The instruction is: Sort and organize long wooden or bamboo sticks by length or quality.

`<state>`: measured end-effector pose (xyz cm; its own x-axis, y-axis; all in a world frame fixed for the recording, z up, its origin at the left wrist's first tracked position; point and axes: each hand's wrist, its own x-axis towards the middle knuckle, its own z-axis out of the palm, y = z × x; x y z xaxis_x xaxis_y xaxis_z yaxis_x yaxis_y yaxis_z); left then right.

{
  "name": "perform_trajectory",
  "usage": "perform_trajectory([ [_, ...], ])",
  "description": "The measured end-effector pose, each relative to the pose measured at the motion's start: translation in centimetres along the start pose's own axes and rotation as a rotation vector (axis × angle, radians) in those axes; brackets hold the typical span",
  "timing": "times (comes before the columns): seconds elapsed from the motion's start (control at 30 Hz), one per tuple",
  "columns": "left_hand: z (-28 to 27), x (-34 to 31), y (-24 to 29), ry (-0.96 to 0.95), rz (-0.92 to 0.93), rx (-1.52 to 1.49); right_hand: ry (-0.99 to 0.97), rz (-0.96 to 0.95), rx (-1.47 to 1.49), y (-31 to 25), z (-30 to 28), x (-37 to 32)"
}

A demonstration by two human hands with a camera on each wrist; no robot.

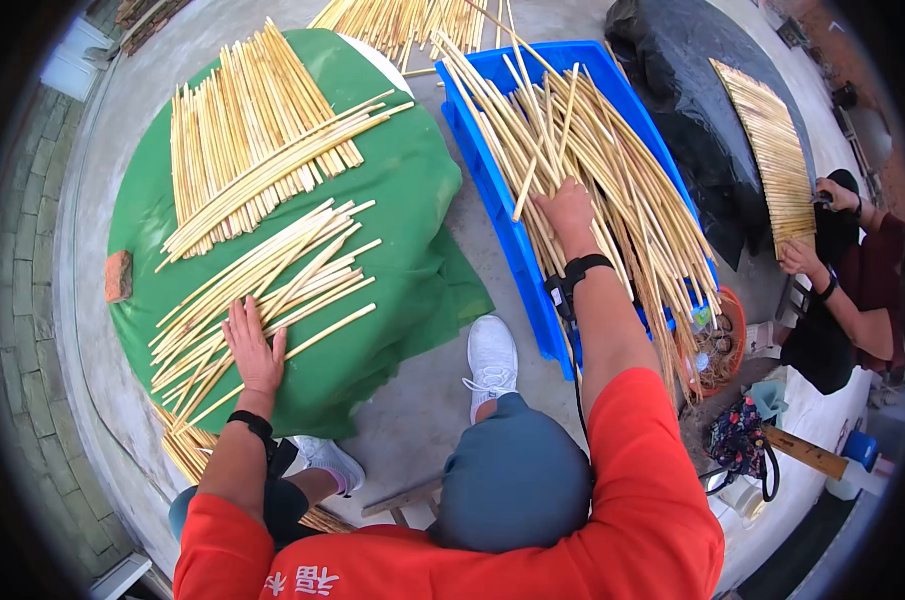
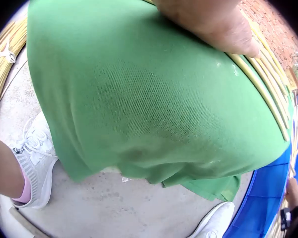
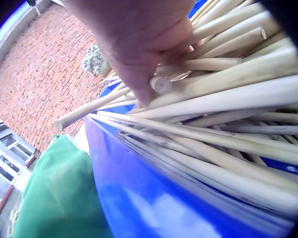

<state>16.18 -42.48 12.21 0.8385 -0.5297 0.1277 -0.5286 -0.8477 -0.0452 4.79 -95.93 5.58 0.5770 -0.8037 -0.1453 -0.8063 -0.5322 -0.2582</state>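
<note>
My left hand [image 1: 255, 350] rests with straight, spread fingers on a loose layer of pale dry stalks [image 1: 302, 265] on a round table under a green cloth [image 1: 412, 200]. In the left wrist view its thumb side lies by several stalks [image 2: 263, 89] at the cloth's edge. My right hand [image 1: 569, 212] reaches into a blue bin [image 1: 525, 290] heaped with long stalks [image 1: 632, 180]. Its fingers [image 3: 144, 96] curl down among them in the right wrist view, pinching at stalk ends; the fingertips are partly hidden.
A row of stalks [image 1: 242, 130] lies farther back on the cloth, crossed by a few others. A brick piece [image 1: 119, 276] sits at the left edge. At right, another person [image 1: 862, 300] holds a flat stalk panel [image 1: 767, 145]. An orange basket [image 1: 727, 340] stands beside the bin.
</note>
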Motion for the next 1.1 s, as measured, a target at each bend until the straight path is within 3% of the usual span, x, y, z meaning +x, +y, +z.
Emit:
perform_trajectory([
  [0.07, 0.1, 0.2, 0.0, -0.031, -0.007, 0.012, 0.039, -0.037, 0.002, 1.2, 0.0, 0.6],
  [0.13, 0.4, 0.7, -0.4, -0.010, -0.010, 0.003, -0.127, 0.068, 0.061, 2.2, -1.0, 1.4],
  [0.2, 0.4, 1.3, -0.4, -0.004, -0.014, -0.013, -0.107, 0.026, 0.177, 4.2, -2.1, 1.4],
  [0.27, 0.2, 1.4, -0.2, 0.004, -0.024, -0.020, -0.064, 0.002, 0.086, 6.2, -2.6, 2.3],
  [0.33, 0.1, 1.3, -0.2, 0.019, -0.013, -0.032, -0.100, 0.047, 0.281, 7.7, -4.6, 2.4],
  [0.37, 0.2, 1.3, -0.1, 0.042, -0.004, -0.038, -0.038, -0.017, 0.240, 6.3, -7.5, 1.0],
  [0.47, 0.3, 1.2, -0.2, 0.051, -0.006, -0.041, 0.078, -0.118, 0.238, 6.9, -8.2, 2.0],
  [0.57, 0.4, 1.1, -0.2, 0.059, -0.006, -0.026, -0.004, -0.037, 0.071, 4.3, -9.6, 0.3],
  [0.6, 0.5, 1.1, -0.1, 0.057, -0.004, -0.015, -0.003, -0.037, 0.067, 4.5, -9.3, -0.1],
  [0.67, 0.5, 1.1, -0.1, 0.059, -0.002, -0.009, -0.213, -0.036, 0.056, 5.6, -7.3, -0.7],
  [0.8, 0.6, 1.1, -0.3, 0.058, -0.005, 0.004, -0.247, -0.080, -0.025, 5.4, -4.4, -4.3],
  [0.87, 0.7, 1.0, -0.3, 0.059, 0.003, 0.003, -0.126, -0.183, -0.094, 5.0, -1.3, -6.1],
  [0.93, 0.8, 1.0, -0.4, 0.074, 0.007, 0.000, 0.117, -0.318, -0.104, 5.3, 1.5, -6.9],
  [1.03, 0.8, 1.0, -0.4, 0.054, -0.007, 0.006, 0.011, -0.332, -0.031, 4.8, -1.4, -7.1],
  [1.1, 0.9, 1.0, -0.4, 0.052, -0.007, 0.006, -0.178, -0.289, -0.127, 4.5, -3.1, -6.3],
])
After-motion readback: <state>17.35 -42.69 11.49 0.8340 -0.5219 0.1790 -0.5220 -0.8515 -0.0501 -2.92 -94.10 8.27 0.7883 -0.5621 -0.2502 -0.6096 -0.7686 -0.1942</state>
